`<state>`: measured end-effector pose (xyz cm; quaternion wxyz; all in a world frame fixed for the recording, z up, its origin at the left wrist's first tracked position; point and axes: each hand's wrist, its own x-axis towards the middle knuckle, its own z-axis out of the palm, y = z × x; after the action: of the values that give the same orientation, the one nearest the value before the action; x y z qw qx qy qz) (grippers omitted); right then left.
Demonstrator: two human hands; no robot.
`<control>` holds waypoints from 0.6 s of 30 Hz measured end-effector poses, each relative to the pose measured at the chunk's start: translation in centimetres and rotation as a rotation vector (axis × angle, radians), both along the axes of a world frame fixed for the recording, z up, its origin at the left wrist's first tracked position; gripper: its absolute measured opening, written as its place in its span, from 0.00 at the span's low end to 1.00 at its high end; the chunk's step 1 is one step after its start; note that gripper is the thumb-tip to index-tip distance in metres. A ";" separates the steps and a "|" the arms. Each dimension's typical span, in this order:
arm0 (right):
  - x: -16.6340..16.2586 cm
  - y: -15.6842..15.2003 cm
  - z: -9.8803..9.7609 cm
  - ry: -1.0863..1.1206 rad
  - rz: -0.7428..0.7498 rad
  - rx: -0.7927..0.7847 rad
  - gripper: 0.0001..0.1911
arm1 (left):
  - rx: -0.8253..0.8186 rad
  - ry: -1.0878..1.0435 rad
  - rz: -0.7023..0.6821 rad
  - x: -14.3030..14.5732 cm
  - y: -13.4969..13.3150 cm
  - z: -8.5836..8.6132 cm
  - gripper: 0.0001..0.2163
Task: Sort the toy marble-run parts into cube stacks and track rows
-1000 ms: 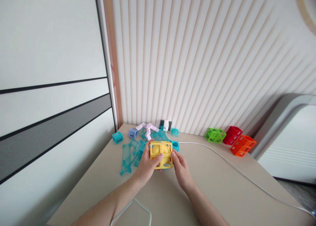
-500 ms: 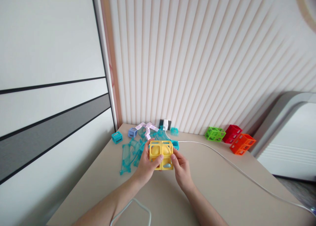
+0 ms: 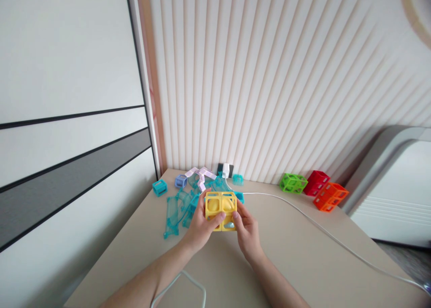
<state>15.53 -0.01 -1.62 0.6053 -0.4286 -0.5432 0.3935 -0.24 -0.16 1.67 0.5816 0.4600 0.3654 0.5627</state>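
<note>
Between my two hands is a yellow openwork block (image 3: 221, 200) with four windows in its near face. My left hand (image 3: 201, 222) grips its left side, the thumb lying across the lower left window. My right hand (image 3: 247, 229) holds the right edge, thumb on the lower right corner and fingers behind. Rounded yellow shapes show through the upper windows, and something pale shows through the lower right one. Behind the block, translucent teal plastic pieces (image 3: 172, 211) lie on the table, partly hidden by my left hand and the block.
The table (image 3: 286, 245) carries a teal cube (image 3: 159, 188), a blue cube (image 3: 181, 180) and pale purple strips (image 3: 202, 173) at the back left. Green (image 3: 292, 182), red (image 3: 316, 182) and orange blocks (image 3: 330, 196) stand at the right. A white cable (image 3: 303, 211) runs from a plugged-in charger (image 3: 226, 169).
The yellow block has shifted very slightly to the right in my hands. Both hands keep their grip, and the other things stay where they were.
</note>
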 end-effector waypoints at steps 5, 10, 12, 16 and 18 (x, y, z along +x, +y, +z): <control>0.0 0.0 -0.2 0.034 0.027 -0.010 0.29 | 0.011 -0.021 -0.015 -0.1 0.0 0.0 0.36; -0.1 0.0 0.1 0.028 0.046 0.005 0.26 | 0.004 -0.012 -0.018 -0.1 -0.1 0.1 0.36; -0.2 -0.1 0.3 0.009 0.024 0.016 0.26 | 0.007 -0.022 0.001 0.0 -0.1 0.1 0.37; -0.4 -0.1 0.3 -0.103 -0.118 0.080 0.25 | 0.051 -0.089 0.033 0.3 0.0 0.0 0.40; -0.4 -0.1 0.1 -0.193 -0.170 0.140 0.25 | 0.066 -0.110 0.028 0.3 0.1 -0.2 0.38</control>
<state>15.10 -0.14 -1.57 0.6101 -0.4656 -0.5865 0.2588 0.08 -0.07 1.48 0.5775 0.4422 0.3203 0.6069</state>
